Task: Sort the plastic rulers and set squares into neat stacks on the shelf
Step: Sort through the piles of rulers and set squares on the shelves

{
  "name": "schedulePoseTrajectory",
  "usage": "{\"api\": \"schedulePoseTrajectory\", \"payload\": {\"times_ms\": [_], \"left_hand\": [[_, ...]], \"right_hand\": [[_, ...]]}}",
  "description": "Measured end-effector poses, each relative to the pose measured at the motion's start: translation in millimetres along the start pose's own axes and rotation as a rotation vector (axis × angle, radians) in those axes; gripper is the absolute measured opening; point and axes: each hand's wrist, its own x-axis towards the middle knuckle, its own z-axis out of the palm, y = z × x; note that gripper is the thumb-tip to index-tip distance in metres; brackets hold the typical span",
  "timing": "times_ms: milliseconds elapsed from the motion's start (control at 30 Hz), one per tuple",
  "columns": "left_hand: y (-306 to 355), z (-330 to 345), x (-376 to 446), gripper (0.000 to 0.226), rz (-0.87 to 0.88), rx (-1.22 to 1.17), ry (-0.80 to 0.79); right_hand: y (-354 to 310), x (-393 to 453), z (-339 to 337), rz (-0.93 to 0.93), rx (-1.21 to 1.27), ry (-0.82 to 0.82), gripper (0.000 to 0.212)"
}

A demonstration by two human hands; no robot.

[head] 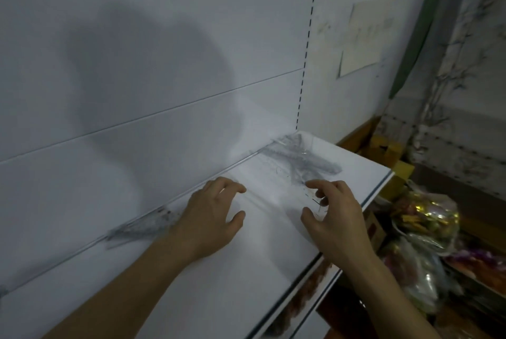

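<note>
The person works at a white shelf [191, 270] with both hands over its middle part. The left hand [210, 215] hovers or rests lightly with fingers loosely curled and thumb apart, and it holds nothing that can be seen. The right hand [332, 218] has its fingers bent like a claw over a clear plastic piece [315, 200], probably a set square, and the fingertips seem to touch or pinch its edge; the blur does not allow to say more. A loose pile of transparent rulers and set squares [299, 158] lies in the far right corner against the back panel [164, 64], and a second grey pile [139, 226] lies along the back edge, just left of the left wrist. To do this step well, it seems best to lift the thin piece by one edge with the fingertips, because flat clear plastic clings to the smooth board, and then to square it with both hands before putting it on a pile. The front lip of the shelf [323, 264] is just beside the right wrist, so a piece pushed toward the person could slide off onto the bags [424, 218] below. The open room is the bare board between the two piles
</note>
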Motion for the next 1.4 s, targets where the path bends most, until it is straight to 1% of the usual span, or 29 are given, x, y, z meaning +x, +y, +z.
{"api": "schedulePoseTrajectory", "payload": {"times_ms": [133, 233, 367, 500, 667, 767, 833, 933, 1033, 1100, 1200, 1400], "left_hand": [[12.4, 36.5, 44.7, 0.048, -0.083, 0.011, -0.047], [14.7, 50.3, 59.2, 0.06, -0.143, 0.045, -0.032], [11.5, 56.9, 60.7, 0.059, -0.19, 0.035, -0.004], [10.6, 56.7, 59.6, 0.055, -0.187, 0.026, 0.015], [10.8, 50.0, 58.6, 0.055, -0.177, 0.003, -0.002], [7.7, 29.4, 52.0, 0.05, -0.151, 0.032, 0.038], [2.3, 7.4, 40.9, 0.053, -0.164, 0.077, 0.07], [-12.3, -34.7, 0.7, 0.059, -0.228, 0.148, 0.116], [-34.2, -76.1, -64.5, 0.062, -0.345, 0.243, 0.136], [-47.2, -102.2, -120.4, 0.065, -0.438, 0.276, 0.155], [-60.1, -140.0, -211.7, 0.07, -0.549, 0.31, 0.207], [-64.3, -219.4, -404.5, 0.066, -0.802, 0.417, 0.271]], "right_hand": [[36.3, 60.9, -5.0, -0.062, -0.063, -0.006, 0.039], [40.3, 101.8, -1.1, -0.069, -0.117, -0.067, 0.035], [38.8, 130.7, 7.6, -0.073, -0.217, -0.15, 0.03], [46.1, 136.6, 9.2, -0.095, -0.21, -0.202, 0.027], [46.9, 134.1, 3.8, -0.133, -0.209, -0.216, 0.026], [31.9, 125.1, 2.0, -0.199, -0.194, -0.205, 0.028], [15.2, 114.4, 2.6, -0.253, -0.183, -0.204, 0.03], [-22.2, 89.0, 7.5, -0.394, -0.18, -0.269, 0.033], [-68.8, 54.3, 15.4, -0.557, -0.198, -0.451, 0.04], [-103.1, 23.1, 23.5, -0.671, -0.221, -0.578, 0.049], [-155.2, -33.2, 39.1, -0.831, -0.256, -0.713, 0.059], [-264.3, -169.7, 76.5, -1.095, -0.226, -0.907, 0.063]]}}
